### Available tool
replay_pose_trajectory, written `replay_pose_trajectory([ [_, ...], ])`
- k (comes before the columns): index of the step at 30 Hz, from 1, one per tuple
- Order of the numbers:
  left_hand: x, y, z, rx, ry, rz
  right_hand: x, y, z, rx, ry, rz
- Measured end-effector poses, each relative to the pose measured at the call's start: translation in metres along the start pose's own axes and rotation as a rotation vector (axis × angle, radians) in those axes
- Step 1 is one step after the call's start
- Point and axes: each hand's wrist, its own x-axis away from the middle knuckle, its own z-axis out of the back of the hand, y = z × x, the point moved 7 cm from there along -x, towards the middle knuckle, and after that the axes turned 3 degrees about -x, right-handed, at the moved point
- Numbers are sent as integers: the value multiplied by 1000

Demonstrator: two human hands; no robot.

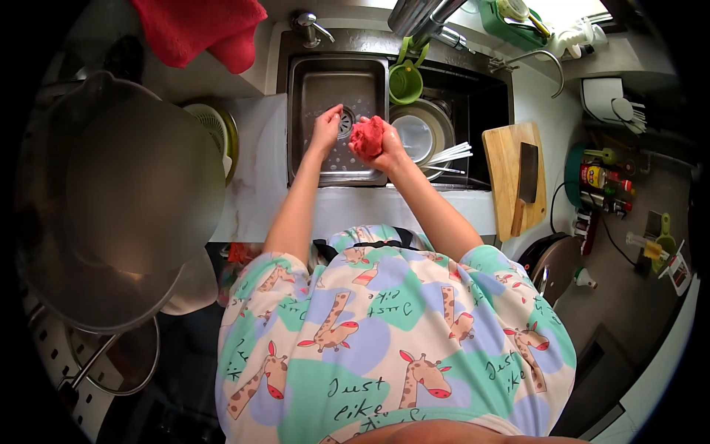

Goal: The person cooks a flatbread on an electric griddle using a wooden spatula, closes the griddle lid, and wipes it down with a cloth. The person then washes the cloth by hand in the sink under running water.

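Over the steel sink basin [337,70], my right hand [388,154] grips a bunched-up red cloth [367,138], with the folds bulging out past the fingers. My left hand [326,130] is above the same basin, to the left of the drain [345,123]. Its fingers are curled together and no object shows in them. A small gap separates this hand from the cloth. Water drops dot the basin floor.
To the right, a second basin holds bowls [412,138], white sticks [451,153] and a green cup [405,82]. A cleaver [526,174] lies on a wooden cutting board [494,170]. A large pot lid [140,185] stands at left; a red towel [200,29] hangs above.
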Motion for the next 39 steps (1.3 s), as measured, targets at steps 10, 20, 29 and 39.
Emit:
replay_pose_trajectory([
  [10,67,88,-11,16,85,-48,-2,0,-19,220,-64,348],
  [20,107,137,21,97,54,-120,49,-51,-39,870,-91,948],
  [29,143,203,22,-274,79,-377,118,-57,-97,1011,-212,1016],
  [39,152,239,2,-194,90,-423,145,-41,-138,1067,-422,723],
])
